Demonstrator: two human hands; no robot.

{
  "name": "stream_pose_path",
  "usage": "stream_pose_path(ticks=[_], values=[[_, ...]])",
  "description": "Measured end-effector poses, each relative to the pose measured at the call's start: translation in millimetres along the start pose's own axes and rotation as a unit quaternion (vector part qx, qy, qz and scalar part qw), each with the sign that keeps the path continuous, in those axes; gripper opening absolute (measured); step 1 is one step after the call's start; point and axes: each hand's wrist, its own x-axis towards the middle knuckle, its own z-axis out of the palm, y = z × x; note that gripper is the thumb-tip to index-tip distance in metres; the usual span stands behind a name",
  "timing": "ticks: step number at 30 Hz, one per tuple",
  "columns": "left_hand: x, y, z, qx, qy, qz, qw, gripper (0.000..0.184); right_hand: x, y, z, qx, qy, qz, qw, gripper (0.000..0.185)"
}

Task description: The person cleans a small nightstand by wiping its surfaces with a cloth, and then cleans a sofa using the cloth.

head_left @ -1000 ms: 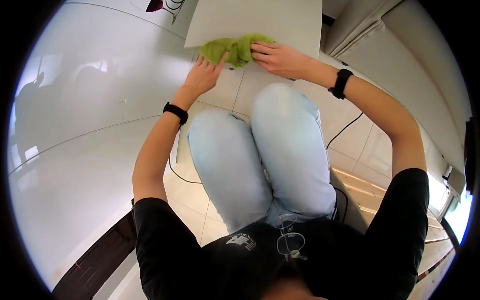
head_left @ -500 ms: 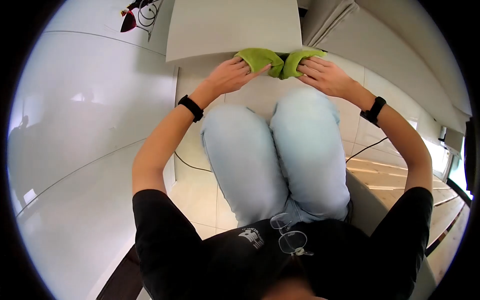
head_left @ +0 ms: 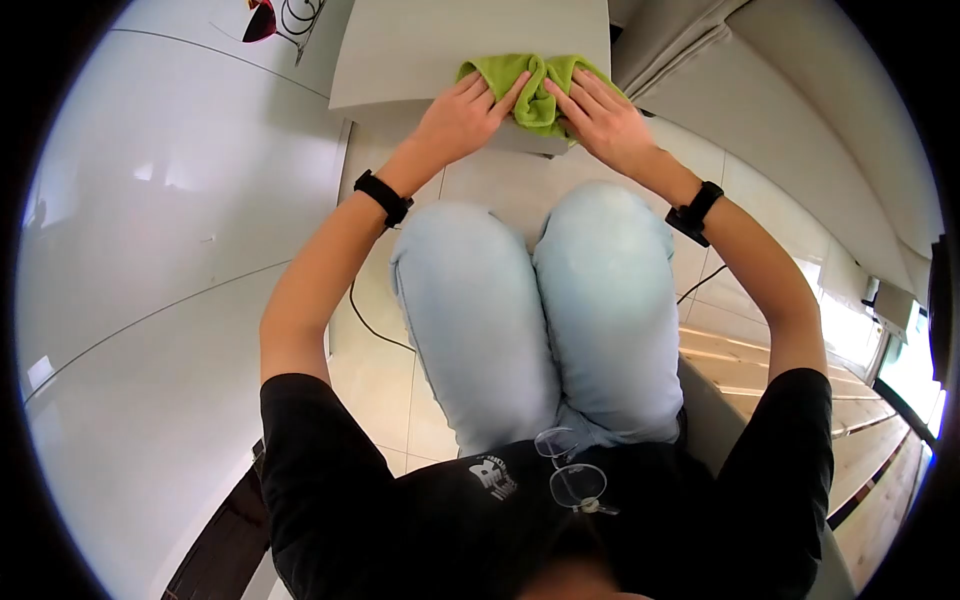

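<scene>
A crumpled green cloth (head_left: 535,93) lies over the front edge of a white tabletop (head_left: 440,45), part of it hanging below the edge. My left hand (head_left: 462,118) grips its left part, with the fingertips tucked under a fold. On the cloth's right part is my right hand (head_left: 605,118), its fingers pressed on the fabric and holding it. Both hands are close together, with bunched fabric between them. A black band circles each wrist.
Glossy white panels (head_left: 150,190) rise on the left, with a red glass (head_left: 260,22) near a wire rack at the top. A beige sofa (head_left: 800,110) is at the right, above a slatted wooden surface (head_left: 740,365). Cables (head_left: 372,330) run over the floor tiles.
From the last half second, both hands and the cloth have moved up onto the tabletop edge, and the hands are closer together. The cloth's two bunched parts have come together.
</scene>
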Motion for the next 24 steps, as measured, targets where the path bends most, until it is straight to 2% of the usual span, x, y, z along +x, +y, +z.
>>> stream_pose_path(ticks=[2,4,5,8,13,16,21,23,24], values=[[-6,2,13,0.057,0.034,0.072,0.995,0.065,-13,7,5,-0.031,-0.014,-0.014,0.999,0.064],[-23,-7,14,0.038,0.048,0.088,0.994,0.065,-8,0,7,0.008,-0.003,-0.095,0.995,0.054],[-27,-7,20,0.02,0.062,0.11,0.992,0.064,-12,1,12,0.011,-0.006,-0.088,0.996,0.054],[-40,-9,30,0.008,0.043,0.152,0.987,0.063,-22,1,19,0.005,0.006,-0.13,0.991,0.059],[-42,-21,35,0.018,0.03,0.197,0.98,0.062,-26,10,18,-0.012,-0.026,-0.189,0.982,0.051],[-41,-18,41,0.014,0.024,0.208,0.978,0.062,-31,11,22,-0.038,-0.054,-0.194,0.979,0.048],[-50,-16,48,0.039,-0.003,0.218,0.975,0.063,-42,3,29,-0.005,-0.069,-0.177,0.982,0.046],[-52,-15,56,0.019,-0.225,0.199,0.954,0.066,-53,4,40,0.014,-0.089,-0.169,0.982,0.047],[-54,-15,63,0.017,-0.224,0.199,0.954,0.066,-61,5,49,0.002,-0.104,-0.166,0.981,0.047]])
